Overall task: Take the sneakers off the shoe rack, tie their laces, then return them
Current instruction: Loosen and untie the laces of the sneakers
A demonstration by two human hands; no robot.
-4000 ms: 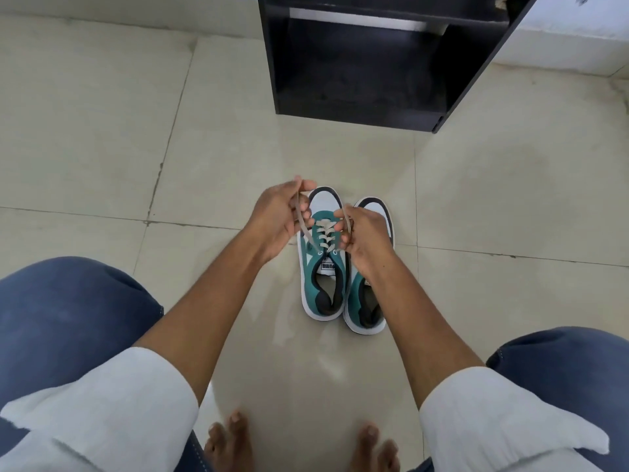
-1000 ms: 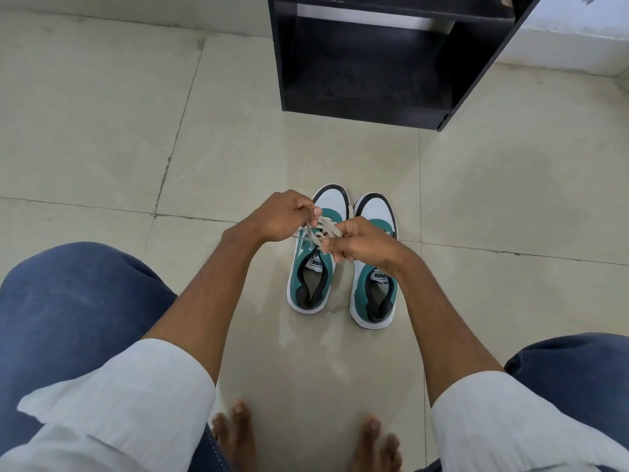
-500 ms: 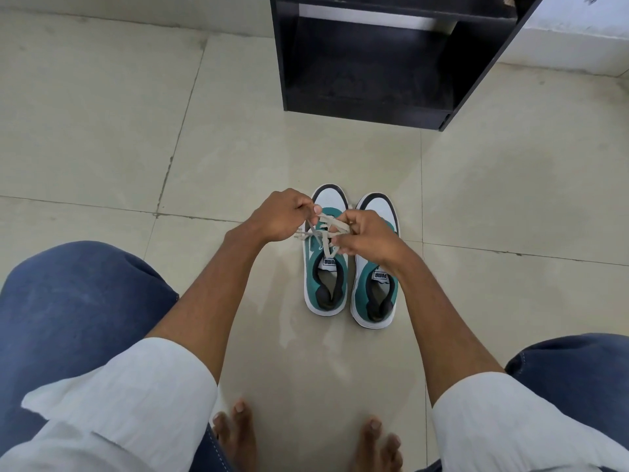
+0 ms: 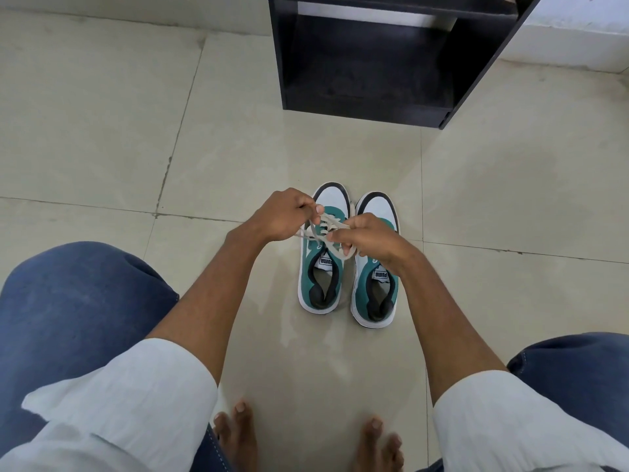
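Two teal and white sneakers stand side by side on the tiled floor, toes pointing away from me: the left sneaker (image 4: pixel 316 284) and the right sneaker (image 4: pixel 374 294). My left hand (image 4: pixel 282 216) and my right hand (image 4: pixel 367 240) hover over the left sneaker's front. Each hand pinches part of its off-white laces (image 4: pixel 326 229), which cross between my fingers above the tongue. The right hand hides the right sneaker's lacing. The black shoe rack (image 4: pixel 374 59) stands beyond the sneakers.
I squat on beige floor tiles (image 4: pixel 136 131), my knees in blue jeans at either side and my bare feet (image 4: pixel 238 434) near the bottom edge. A white wall base runs behind the rack.
The left sneaker, skewed a second ago, now sits straight beside the right one. My hands have drawn closer over its laces and the lace strands now cross between them.
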